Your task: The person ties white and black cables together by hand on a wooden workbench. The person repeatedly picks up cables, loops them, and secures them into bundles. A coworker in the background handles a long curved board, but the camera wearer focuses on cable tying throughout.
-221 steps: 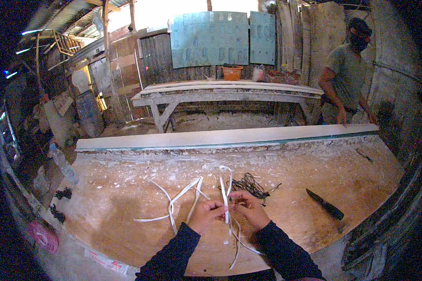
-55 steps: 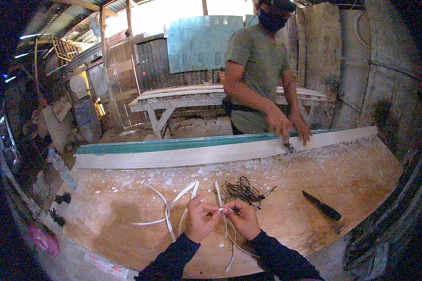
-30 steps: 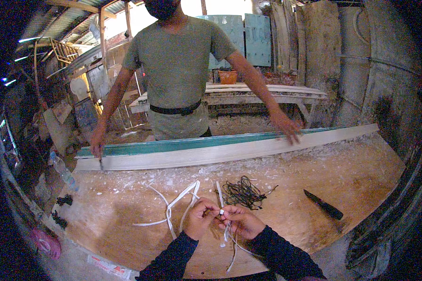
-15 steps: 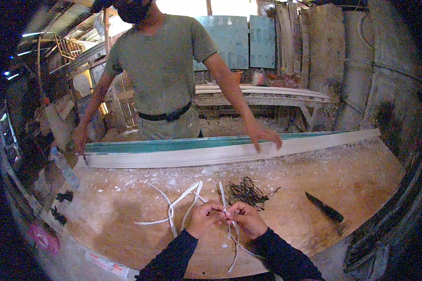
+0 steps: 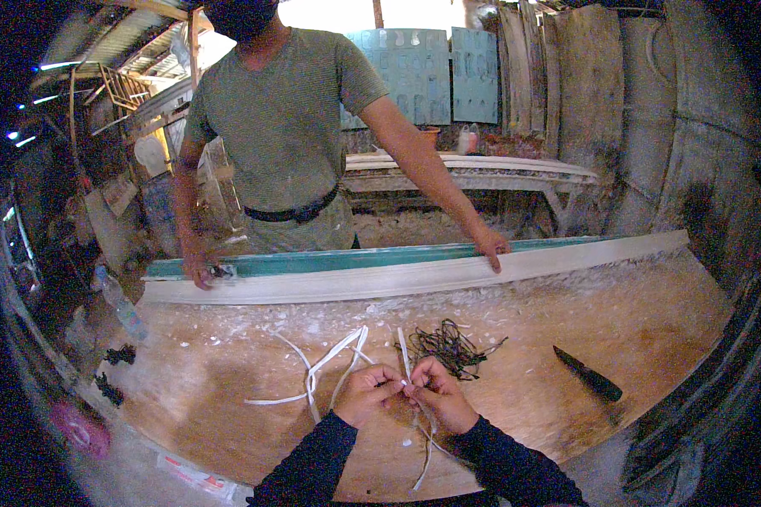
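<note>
Over the front of the wooden table, my left hand (image 5: 370, 394) and my right hand (image 5: 441, 395) meet with their fingertips pinched together. Between them they grip a thin white strip (image 5: 403, 345), one end pointing away from me and its tails hanging toward the table's near edge. My fingers hide the exact spot where it is pinched. More loose white strips (image 5: 311, 380) lie crossed on the wood just left of my left hand. A tangle of black cord (image 5: 452, 346) rests beyond my right hand. Farther right lies a knife (image 5: 588, 373) with a black handle.
Across the table (image 5: 254, 439), a co-worker (image 5: 283, 127) in a green shirt touches a long white moulding (image 5: 355, 284) on the far edge. A plastic bottle (image 5: 123, 306) and small black bundles (image 5: 114, 372) sit at left. A bench (image 5: 473, 176) stands behind.
My hands stay close together on the strip, with small shifts of the right fingers. The co-worker's hands have moved along the moulding, one inward from its left end, the other now gripping its edge.
</note>
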`<state>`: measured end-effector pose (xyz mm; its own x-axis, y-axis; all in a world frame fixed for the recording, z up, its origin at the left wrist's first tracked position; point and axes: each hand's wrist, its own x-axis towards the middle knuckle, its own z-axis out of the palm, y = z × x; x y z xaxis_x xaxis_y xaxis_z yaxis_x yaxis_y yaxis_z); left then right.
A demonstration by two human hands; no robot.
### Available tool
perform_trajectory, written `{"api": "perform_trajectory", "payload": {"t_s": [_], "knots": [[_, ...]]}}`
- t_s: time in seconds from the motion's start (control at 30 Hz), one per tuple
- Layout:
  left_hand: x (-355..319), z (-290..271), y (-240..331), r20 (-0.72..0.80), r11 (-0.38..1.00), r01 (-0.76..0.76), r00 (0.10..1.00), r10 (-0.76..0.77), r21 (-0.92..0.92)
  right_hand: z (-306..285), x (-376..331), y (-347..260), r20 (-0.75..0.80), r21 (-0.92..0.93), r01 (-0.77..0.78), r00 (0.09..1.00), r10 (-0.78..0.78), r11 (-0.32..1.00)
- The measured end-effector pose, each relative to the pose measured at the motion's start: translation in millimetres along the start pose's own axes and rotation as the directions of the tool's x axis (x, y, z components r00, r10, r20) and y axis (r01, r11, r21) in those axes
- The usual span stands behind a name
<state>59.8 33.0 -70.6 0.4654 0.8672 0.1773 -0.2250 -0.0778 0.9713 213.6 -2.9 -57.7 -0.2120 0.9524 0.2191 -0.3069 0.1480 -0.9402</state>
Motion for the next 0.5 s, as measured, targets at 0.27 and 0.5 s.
{"api": "perform_trajectory", "payload": {"t_s": [0.27,0.5], "knots": [[6,-11,-5,-0.166,0.999,0.006,0.986,0.000,0.038,-1,-1,4,0.066,-0.194,0.103,0.994,-0.092,0.976],[8,-9,-6,-0.182,0.999,-0.041,0.982,0.042,0.011,-2,0,10,0.086,-0.117,0.132,0.989,-0.123,0.984]]}}
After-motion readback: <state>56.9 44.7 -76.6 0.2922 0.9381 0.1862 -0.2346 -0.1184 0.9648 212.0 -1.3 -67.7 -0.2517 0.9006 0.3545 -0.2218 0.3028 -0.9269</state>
